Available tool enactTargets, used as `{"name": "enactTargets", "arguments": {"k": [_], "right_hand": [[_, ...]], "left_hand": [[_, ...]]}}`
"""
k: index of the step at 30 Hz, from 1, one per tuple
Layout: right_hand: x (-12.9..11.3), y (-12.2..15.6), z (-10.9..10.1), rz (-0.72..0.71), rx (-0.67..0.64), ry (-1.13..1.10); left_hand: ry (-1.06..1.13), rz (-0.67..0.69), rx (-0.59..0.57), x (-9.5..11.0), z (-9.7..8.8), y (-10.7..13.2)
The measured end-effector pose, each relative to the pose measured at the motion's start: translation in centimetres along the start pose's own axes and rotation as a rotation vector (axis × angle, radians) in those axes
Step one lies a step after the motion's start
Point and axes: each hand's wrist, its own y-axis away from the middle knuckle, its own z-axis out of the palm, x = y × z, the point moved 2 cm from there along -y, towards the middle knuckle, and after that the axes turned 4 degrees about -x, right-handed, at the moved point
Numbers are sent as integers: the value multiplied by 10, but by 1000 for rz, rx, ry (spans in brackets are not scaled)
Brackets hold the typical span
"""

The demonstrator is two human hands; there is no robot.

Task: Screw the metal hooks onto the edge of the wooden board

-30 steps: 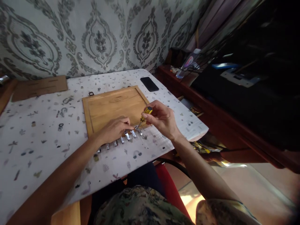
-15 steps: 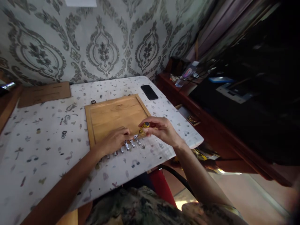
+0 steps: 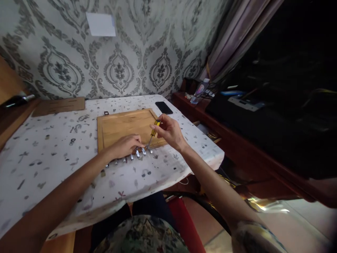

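Observation:
A wooden board (image 3: 123,127) with a raised frame lies on the table, and several shiny metal hooks (image 3: 137,153) stick out along its near edge. My right hand (image 3: 170,131) grips a screwdriver (image 3: 156,128) by its yellow and black handle. The screwdriver slants down, its tip at the hook farthest right. My left hand (image 3: 125,145) rests over the near edge of the board with its fingers curled together. Its fingertips lie close to the screwdriver's tip; whatever is between them is too small to make out.
A phone (image 3: 163,107) lies behind the board on the patterned tablecloth (image 3: 65,175). Flat cardboard (image 3: 59,106) is at the back left. To the right stands a dark red cabinet (image 3: 237,147) with a plastic bottle (image 3: 200,90) on it.
The screwdriver stands more upright than before, and my right hand has risen a little with it. My left hand stays at the board's edge. The head view has shifted.

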Motion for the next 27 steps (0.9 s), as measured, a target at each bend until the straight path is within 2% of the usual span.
{"name": "enactTargets", "arguments": {"k": [9, 16, 24, 27], "right_hand": [[7, 12, -5, -18, -186, -154], [5, 5, 3, -14, -116, -219], [-4, 10, -7, 30, -274, -191], [-3, 10, -9, 32, -283, -217]], "left_hand": [[-6, -3, -6, 3, -2, -1], [-2, -8, -17, 8, -3, 0], [6, -27, -19, 7, -1, 2], [-2, -24, -19, 8, -1, 1]]}}
